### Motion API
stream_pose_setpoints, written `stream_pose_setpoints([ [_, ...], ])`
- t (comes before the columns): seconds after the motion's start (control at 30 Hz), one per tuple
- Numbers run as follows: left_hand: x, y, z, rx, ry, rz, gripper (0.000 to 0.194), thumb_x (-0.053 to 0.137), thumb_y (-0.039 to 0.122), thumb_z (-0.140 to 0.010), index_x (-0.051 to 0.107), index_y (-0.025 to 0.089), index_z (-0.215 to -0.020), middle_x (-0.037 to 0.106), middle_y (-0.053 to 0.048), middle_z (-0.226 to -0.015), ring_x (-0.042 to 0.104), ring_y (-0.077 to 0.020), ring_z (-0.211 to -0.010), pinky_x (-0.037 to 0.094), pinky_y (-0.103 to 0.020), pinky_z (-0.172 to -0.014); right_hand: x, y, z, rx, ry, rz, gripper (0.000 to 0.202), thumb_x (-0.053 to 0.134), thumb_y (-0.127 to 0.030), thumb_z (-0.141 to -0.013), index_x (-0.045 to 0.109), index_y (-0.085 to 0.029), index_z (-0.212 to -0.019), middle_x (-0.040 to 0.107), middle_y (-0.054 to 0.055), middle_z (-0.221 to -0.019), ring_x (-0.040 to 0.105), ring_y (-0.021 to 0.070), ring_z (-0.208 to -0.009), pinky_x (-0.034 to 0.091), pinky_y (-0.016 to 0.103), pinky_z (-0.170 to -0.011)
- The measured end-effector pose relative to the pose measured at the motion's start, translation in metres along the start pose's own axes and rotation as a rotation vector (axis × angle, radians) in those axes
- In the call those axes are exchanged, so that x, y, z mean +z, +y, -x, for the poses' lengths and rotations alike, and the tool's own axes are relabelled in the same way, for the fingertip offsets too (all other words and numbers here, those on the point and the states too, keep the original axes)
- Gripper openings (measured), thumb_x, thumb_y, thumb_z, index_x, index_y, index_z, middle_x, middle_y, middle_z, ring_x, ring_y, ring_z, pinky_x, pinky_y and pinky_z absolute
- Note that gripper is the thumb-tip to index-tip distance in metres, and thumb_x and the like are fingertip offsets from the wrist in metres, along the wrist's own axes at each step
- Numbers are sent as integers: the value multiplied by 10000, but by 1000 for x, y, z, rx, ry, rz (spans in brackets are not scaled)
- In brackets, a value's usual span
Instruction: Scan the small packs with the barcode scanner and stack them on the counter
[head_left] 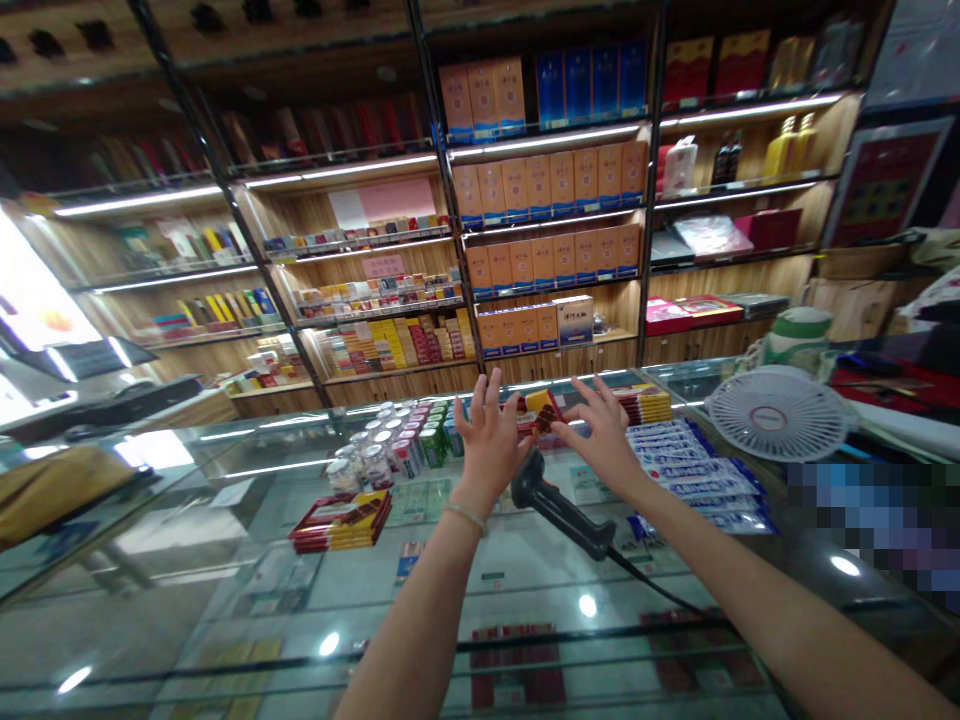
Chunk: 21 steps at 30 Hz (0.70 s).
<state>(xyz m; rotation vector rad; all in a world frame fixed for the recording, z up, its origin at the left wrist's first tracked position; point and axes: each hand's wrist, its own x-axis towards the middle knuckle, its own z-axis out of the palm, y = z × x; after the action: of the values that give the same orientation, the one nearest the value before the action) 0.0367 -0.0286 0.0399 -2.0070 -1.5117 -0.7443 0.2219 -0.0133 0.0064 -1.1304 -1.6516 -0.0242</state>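
Between my two hands is a red and yellow chocolate packet point(541, 411). My left hand point(489, 440) pinches its left end between thumb and fingers, other fingers raised. At its right end is my right hand point(600, 435), thumb and fingers around the corner and the rest spread. Just below lies a black barcode scanner point(562, 510) on the glass counter point(525, 590), its cable running right. A stack of similar packets point(343, 522) lies left of my left wrist. Another yellow-edged stack point(645, 403) is beyond my right hand.
Small round containers point(397, 435) stand in rows left of my left hand. Blue and white packets point(697, 470) are laid out at the right, beside a white fan point(778, 412) and a green and white container point(796, 337). Stocked shelves point(555, 215) line the wall behind.
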Motion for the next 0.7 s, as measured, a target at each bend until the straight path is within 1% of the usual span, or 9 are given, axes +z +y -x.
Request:
stream_pose_setpoints([
  [0.1,1,-1,2,8,33,27,586,618,555,-873,574,224,-1354,197,-146,-1693,147,-349,-1569,-31,-588,-1249,-2,-11,5,-72,-10,2,331,587,-537,-914,716,-249,-814,500,78,-1550,283,351,-1511,220,635,-1163],
  [0.17,2,-1,3,4,44,26,577,592,564,-882,582,213,-1341,201,-153,-1691,144,-340,-1570,-48,-576,-1250,-4,-17,9,-124,-52,-7,334,586,-542,-915,726,-246,-855,457,82,-1583,242,349,-1531,209,619,-1178],
  [0.23,3,-1,4,-17,39,28,554,600,539,-879,591,217,-1330,197,-151,-1693,133,-338,-1572,-50,-569,-1249,-7,-21,12,-186,-120,-20,336,569,-535,-924,742,-247,-931,406,75,-1617,192,344,-1549,192,605,-1195],
  [0.33,2,-2,4,-65,18,56,558,666,506,-838,596,269,-1339,169,-123,-1703,111,-355,-1573,-25,-575,-1245,-11,-23,13,-250,-191,-28,334,520,-494,-950,754,-269,-1031,360,44,-1644,161,335,-1559,173,591,-1210],
  [0.43,0,-3,4,-101,17,80,580,708,532,-802,607,331,-1337,162,-87,-1707,80,-375,-1572,1,-591,-1237,-16,-16,7,-227,-156,-6,341,447,-415,-977,748,-292,-1083,359,18,-1645,168,313,-1558,174,584,-1214],
  [0.5,-2,-5,4,-94,20,85,587,700,564,-805,609,352,-1344,174,-75,-1703,58,-379,-1572,4,-600,-1234,-19,-6,1,-169,-91,33,356,410,-357,-983,730,-294,-1124,379,22,-1634,190,297,-1552,186,585,-1210],
  [0.57,-4,-6,4,-69,17,92,617,701,594,-800,602,366,-1365,175,-73,-1700,46,-385,-1571,4,-605,-1231,-20,6,-5,-105,-48,105,352,426,-309,-964,709,-280,-1172,388,46,-1627,204,305,-1545,205,591,-1198],
  [0.63,-4,-6,5,-41,20,103,645,720,614,-782,604,379,-1371,170,-75,-1700,52,-394,-1568,6,-604,-1230,-19,17,-8,-90,-66,198,404,489,-277,-921,650,-278,-1291,334,66,-1653,175,327,-1550,191,606,-1194],
  [0.7,-3,-5,6,-5,34,116,656,746,618,-760,615,390,-1362,168,-74,-1700,71,-401,-1564,13,-602,-1228,-18,24,-7,-121,-123,281,547,564,-301,-887,536,-296,-1433,231,77,-1692,116,347,-1562,150,626,-1196],
])
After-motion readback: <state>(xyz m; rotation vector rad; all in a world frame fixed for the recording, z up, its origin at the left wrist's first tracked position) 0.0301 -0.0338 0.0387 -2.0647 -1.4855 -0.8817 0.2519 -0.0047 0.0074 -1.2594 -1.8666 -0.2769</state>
